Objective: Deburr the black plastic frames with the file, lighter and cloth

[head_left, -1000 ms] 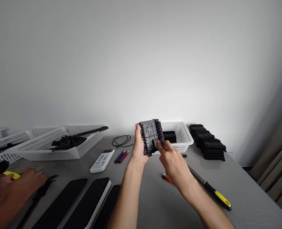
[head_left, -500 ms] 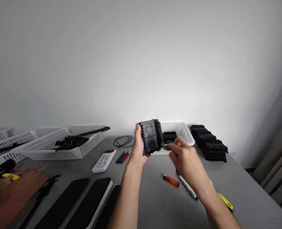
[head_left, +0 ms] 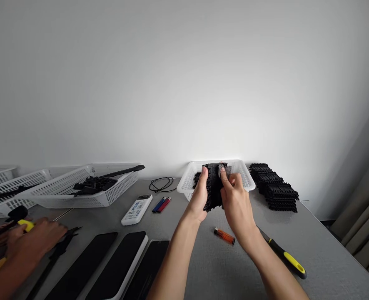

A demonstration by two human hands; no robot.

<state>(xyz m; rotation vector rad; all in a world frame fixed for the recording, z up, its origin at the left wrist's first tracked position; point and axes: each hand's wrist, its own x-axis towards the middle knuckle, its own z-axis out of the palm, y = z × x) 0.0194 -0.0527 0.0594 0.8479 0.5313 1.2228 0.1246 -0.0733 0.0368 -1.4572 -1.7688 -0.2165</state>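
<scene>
My left hand (head_left: pixel 198 195) grips a black ridged plastic panel (head_left: pixel 214 189) by its left side, thumb along the near edge. The panel is held up in front of a white basket (head_left: pixel 186 185). My right hand (head_left: pixel 239 204) presses a crumpled grey cloth (head_left: pixel 230 170) to the panel's face with the index finger stretched along it. Part of the cloth is hidden by the fingers. Below the hands an orange lighter (head_left: pixel 224 236) lies on the grey table. Beside my right forearm rests a tool with a black and yellow handle (head_left: pixel 289 259).
Similar black panels (head_left: pixel 275 187) are stacked at the right. Leftward are red and blue lighters (head_left: pixel 162 205), a black cable (head_left: pixel 161 185), a white device (head_left: pixel 136 210), black slabs (head_left: pixel 122 262) and a basket of black parts (head_left: pixel 105 202). A co-worker's hand (head_left: pixel 36 239) is at far left.
Both hands have turned the panel, so a different side faces me, and my left hand has moved right. The cloth has come up onto the panel. My right forearm now covers the white marker.
</scene>
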